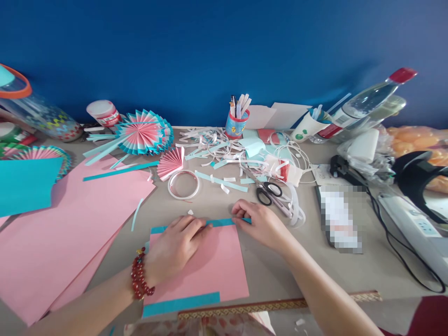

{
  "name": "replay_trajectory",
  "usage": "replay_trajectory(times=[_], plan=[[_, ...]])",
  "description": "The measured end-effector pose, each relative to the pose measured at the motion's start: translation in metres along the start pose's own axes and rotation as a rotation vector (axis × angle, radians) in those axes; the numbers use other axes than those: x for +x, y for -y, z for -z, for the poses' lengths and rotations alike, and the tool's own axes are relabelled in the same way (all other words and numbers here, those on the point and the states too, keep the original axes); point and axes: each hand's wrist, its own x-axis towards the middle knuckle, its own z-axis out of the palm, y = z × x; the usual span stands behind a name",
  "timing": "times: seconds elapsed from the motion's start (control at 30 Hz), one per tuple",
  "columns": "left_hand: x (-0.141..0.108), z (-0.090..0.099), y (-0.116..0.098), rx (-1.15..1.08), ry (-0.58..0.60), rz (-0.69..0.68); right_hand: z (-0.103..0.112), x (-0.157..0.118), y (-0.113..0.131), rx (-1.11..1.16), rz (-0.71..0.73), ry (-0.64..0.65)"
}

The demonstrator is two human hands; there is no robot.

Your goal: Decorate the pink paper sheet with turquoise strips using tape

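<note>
A pink paper sheet (210, 261) lies on the table in front of me, with a blue paper strip (220, 222) along its far edge. Another blue strip (182, 304) runs along its near edge. My left hand (180, 245), a red bead bracelet (139, 275) at its wrist, rests palm down on the sheet; its fingertips press near the far strip. At the sheet's far right corner, my right hand (254, 221) pinches the end of that strip, which sticks out past the pink edge. Curled fingers partly hide the pinched spot.
Beyond the hands are a tape roll (184, 185), scissors (269, 192), paper scraps (206, 144) and a pleated paper rosette (143, 133). Large pink sheets (70, 233) cover the left. To the right lie a blurred-out phone (339, 219) and a power strip (416, 224). Bottles (364, 102) stand behind.
</note>
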Motion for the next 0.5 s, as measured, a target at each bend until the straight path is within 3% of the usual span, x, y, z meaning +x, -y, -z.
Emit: replay_trajectory(times=[0.5], plan=[[-0.0063, -0.0049, 0.0031, 0.021, 0.038, -0.008, 0.0028, 0.0004, -0.0079, -0.049, 0.03, -0.024]])
